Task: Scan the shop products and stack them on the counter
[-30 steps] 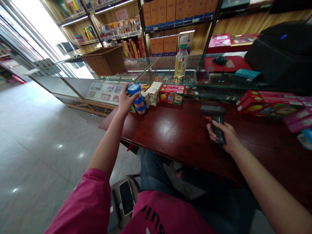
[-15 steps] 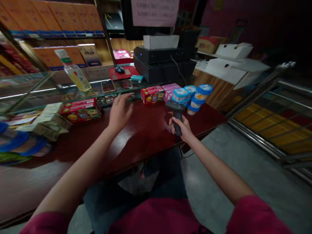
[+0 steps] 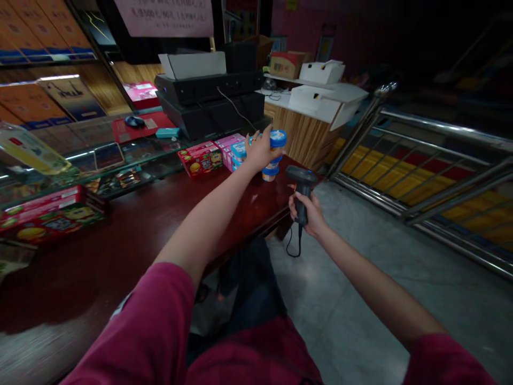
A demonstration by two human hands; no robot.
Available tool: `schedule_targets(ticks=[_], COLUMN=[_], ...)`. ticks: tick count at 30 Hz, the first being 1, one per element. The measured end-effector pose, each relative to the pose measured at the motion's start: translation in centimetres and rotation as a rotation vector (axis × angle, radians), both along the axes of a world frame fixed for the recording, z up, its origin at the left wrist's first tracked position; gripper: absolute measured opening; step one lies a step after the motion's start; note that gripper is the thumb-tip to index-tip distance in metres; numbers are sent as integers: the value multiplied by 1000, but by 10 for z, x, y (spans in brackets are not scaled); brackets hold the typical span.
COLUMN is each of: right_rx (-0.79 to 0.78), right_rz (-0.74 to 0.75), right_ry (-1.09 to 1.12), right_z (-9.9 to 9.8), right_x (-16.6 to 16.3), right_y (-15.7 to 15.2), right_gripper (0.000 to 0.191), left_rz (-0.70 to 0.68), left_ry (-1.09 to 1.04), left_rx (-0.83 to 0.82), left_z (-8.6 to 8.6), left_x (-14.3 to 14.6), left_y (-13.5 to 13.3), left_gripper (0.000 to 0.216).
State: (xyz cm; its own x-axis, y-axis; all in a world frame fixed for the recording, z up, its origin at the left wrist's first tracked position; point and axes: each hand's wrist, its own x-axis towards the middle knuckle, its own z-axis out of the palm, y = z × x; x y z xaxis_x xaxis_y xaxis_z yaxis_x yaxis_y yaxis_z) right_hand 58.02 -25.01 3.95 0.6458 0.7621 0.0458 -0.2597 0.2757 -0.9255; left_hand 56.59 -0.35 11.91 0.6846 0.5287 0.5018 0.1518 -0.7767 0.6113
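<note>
My left hand (image 3: 259,151) reaches across the dark red wooden counter (image 3: 144,235) and closes round a blue-lidded tub (image 3: 276,140) that sits on top of a stack of like tubs (image 3: 269,172) at the counter's right end. My right hand (image 3: 310,216) grips a black handheld barcode scanner (image 3: 301,184) by its handle, just off the counter's right edge, with its cable hanging below. Another blue-lidded tub (image 3: 239,151) stands just left of my left hand.
Red snack boxes (image 3: 200,159) and pink boxes (image 3: 228,144) lie behind the tubs; more red boxes (image 3: 48,211) lie at the left. A glass display case (image 3: 80,155) carries a black printer (image 3: 208,101) and a mouse (image 3: 134,121). Steel railings (image 3: 441,160) stand to the right over grey floor.
My view swung right along the counter. My left hand left the tubs at the left end, crossed over, and now closes on a tub at the right end. The scanner stays in my right hand.
</note>
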Motion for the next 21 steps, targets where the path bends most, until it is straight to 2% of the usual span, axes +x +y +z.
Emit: schedule_targets(ticks=[2, 4, 7, 9, 12, 17, 21], right_rx=[6, 25, 42, 38, 30, 22, -2], right_rz=[-8, -23, 30, 133, 328, 617, 800], right_ry=[-8, -17, -43, -65, -89, -60, -3], right_z=[2, 6, 14, 19, 24, 25, 24], right_x=[-1, -5, -20, -36, -67, -133, -186], right_y=[2, 5, 15, 25, 51, 117, 168], right_gripper=[54, 51, 47, 46, 44, 42, 42], left_rz=[-47, -134, -200, -186, -114, 96, 210], left_ry=[-107, -307, -530, -579, -604, -669, -756], left_rx=[-91, -224, -476, -644, -836, -1046, -1170], left_z=[-1, 0, 4, 4, -4, -28, -48], left_x=[0, -11, -50, -92, -169, -303, -383], left_y=[-1, -1, 2, 6, 14, 23, 31], left_gripper=[88, 87, 85, 72, 49, 34, 28])
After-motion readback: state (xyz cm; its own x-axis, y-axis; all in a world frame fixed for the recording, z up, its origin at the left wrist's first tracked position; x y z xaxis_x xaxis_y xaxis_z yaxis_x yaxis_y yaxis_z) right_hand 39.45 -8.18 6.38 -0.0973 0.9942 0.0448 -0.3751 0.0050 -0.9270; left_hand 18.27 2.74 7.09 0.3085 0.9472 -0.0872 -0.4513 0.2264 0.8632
